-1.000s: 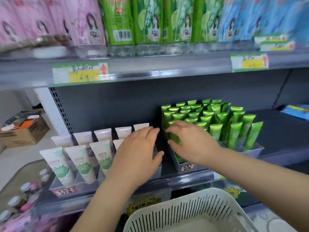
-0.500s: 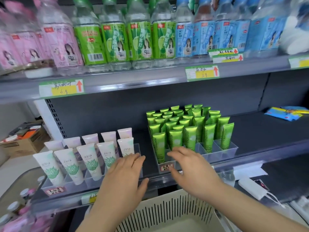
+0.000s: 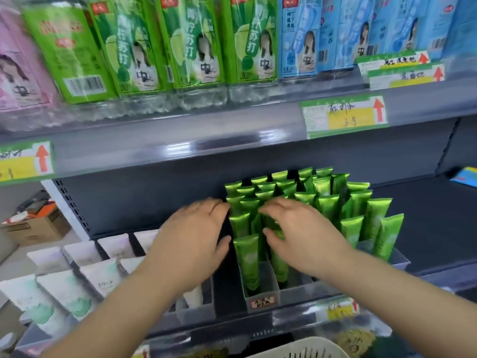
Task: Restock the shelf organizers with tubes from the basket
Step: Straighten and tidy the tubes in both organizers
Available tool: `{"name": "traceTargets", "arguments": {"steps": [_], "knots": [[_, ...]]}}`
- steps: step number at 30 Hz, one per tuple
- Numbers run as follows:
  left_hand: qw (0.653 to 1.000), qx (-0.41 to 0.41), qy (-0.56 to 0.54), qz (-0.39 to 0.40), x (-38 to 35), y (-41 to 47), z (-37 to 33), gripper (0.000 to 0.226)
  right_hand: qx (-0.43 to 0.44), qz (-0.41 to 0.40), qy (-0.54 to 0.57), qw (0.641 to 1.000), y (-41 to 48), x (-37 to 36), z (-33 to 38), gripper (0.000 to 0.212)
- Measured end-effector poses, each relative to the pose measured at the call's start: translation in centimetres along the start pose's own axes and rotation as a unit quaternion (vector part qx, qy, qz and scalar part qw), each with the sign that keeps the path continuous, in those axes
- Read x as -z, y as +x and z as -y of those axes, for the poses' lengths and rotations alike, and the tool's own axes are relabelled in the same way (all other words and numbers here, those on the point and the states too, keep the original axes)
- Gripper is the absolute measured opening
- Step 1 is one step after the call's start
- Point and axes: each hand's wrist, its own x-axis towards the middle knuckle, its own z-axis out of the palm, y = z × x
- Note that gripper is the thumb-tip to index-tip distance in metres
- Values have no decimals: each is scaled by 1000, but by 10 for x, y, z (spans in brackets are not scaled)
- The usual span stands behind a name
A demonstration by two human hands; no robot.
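**Both grips spread on the green tubes, nothing pinched**

The right grip [image 3: 302, 233] lies palm down with its fingers loose and spread. It is draped over the crimped tops of the glossy green plastic tubes [image 3: 249, 257], and the thumb brushes one without closing on it. The left grip [image 3: 196, 236] is spread too, fingertips touching the tubes at the left flank of the clear plastic divided organizer [image 3: 296, 293].

The tubes stand cap down with their long axis upright, a few leaning. They sit directly under the right grip, so that grip is the nearer one. I judge this a straightening or gap-making nudge.

The white slotted plastic basket [image 3: 296, 350] sits below the organizer, nearer the person, with its contents out of view. Left of the organizer are white tubes with pale green print [image 3: 64, 293].

Above the organizer, the green-labelled bottles [image 3: 196, 40] read "苏打". A yellow price tag with a red arrow [image 3: 343, 117] shows what looks like a handwritten "39", though it is blurred. The small red-edged label [image 3: 263, 302] on the organizer's front is unreadable.
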Motion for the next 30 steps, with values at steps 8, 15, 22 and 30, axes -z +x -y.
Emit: {"name": "traceTargets", "arguments": {"steps": [8,15,22,30], "knots": [[998,-9,41,39,-20,89,38,46,2,19,-62,998,90,-9,-25,34],[994,-18,22,103,-73,144,67,34,4,84,-34,996,141,-40,-38,33],[995,-17,-20,100,-100,165,75,27,-5,131,-27,991,162,-58,-50,31],[988,43,-109,105,-117,170,73,11,-17,99,8,995,170,-68,-52,18]]}}
